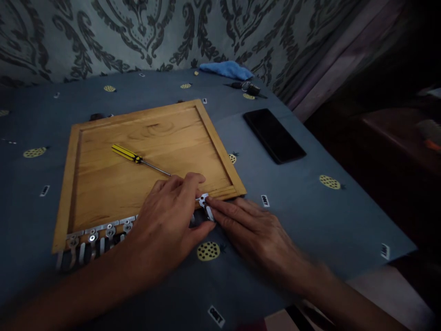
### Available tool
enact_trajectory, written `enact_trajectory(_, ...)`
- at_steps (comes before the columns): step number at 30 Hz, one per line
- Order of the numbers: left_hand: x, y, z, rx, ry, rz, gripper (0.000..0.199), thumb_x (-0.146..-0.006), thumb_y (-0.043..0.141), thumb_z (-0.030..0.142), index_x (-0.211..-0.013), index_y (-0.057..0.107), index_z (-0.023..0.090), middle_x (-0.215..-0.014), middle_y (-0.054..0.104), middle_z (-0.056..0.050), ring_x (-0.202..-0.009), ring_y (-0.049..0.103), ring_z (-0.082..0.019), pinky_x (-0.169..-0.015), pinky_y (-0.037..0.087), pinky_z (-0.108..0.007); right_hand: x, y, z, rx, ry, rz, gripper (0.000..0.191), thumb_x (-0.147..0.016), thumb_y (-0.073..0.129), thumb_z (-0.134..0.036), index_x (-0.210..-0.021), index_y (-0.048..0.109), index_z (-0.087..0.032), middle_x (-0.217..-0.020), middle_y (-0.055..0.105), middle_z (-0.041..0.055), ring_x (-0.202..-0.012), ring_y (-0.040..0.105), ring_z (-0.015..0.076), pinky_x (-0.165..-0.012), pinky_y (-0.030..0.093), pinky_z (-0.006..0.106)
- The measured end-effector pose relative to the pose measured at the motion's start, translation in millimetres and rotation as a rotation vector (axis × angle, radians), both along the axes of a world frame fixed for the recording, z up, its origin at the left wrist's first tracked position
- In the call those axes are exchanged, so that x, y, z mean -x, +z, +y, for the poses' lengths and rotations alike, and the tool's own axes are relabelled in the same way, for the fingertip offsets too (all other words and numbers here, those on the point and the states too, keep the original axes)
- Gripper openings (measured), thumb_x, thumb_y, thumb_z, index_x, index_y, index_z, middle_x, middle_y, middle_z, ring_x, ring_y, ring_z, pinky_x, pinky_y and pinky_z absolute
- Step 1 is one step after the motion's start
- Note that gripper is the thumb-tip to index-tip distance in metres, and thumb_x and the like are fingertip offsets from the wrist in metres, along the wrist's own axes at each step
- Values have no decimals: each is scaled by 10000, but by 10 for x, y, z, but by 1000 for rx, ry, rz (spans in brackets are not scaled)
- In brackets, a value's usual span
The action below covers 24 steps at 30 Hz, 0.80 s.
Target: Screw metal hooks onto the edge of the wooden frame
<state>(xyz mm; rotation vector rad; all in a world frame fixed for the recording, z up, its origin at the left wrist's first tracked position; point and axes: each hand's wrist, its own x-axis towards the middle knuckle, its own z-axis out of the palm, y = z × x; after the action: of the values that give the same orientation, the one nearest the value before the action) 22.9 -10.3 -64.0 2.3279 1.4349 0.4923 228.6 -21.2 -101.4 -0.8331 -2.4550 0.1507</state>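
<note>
A wooden board with a raised frame (144,156) lies on the table, with a row of metal hooks (109,232) screwed along its near edge. My left hand (168,216) rests over that edge near the right corner, its thumb and fingers curled around a silver metal hook (204,199). From the right, my right hand (255,230) holds its closely pressed fingertips against the same hook. The fingers partly cover this hook, and my left hand hides the middle of the row. A screwdriver (138,159) with a yellow and black handle lies on the board, its tip near my left hand.
A black phone (274,135) lies on the patterned blue tablecloth (303,216), right of the board. Keys (246,87) and a blue cloth (227,70) are at the back, before a patterned wall (144,37). The table's edge slopes down on the right.
</note>
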Motion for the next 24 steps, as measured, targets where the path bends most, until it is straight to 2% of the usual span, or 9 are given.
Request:
enact_trajectory(11,-7,16,-13,8,17,19,523,-763,742,255,-1155,397,255,-1028,676,-25,-975,606,-262,-823,473,-419,-5,-3,17,-17,19,-32,294,-1004,426,-106,-1203,638,-62,-1251,680,164,-908,629,224,-722,551,380)
enact_trajectory(15,37,59,6,61,25,-9,568,-758,747,273,-1203,394,271,-1066,670,-22,-1002,608,-260,-840,478,-423,-5,8,9,-21,19,-35,286,-979,451,-74,-1190,644,-51,-1254,677,170,-908,632,232,-718,549,385)
enact_trajectory(20,96,101,26,89,54,-35,622,-740,765,288,-1245,402,290,-1102,666,-18,-1023,619,-257,-838,487,-415,1,33,4,11,8,-67,326,-993,427,-79,-1242,635,-106,-1278,671,142,-927,637,222,-739,557,389)
enact_trajectory(24,89,84,1,91,39,-9,619,-748,746,256,-1268,410,266,-1093,660,-30,-1021,612,-267,-860,487,-438,-2,27,7,13,19,-55,310,-997,430,-88,-1230,634,-99,-1283,668,142,-954,641,229,-754,558,396)
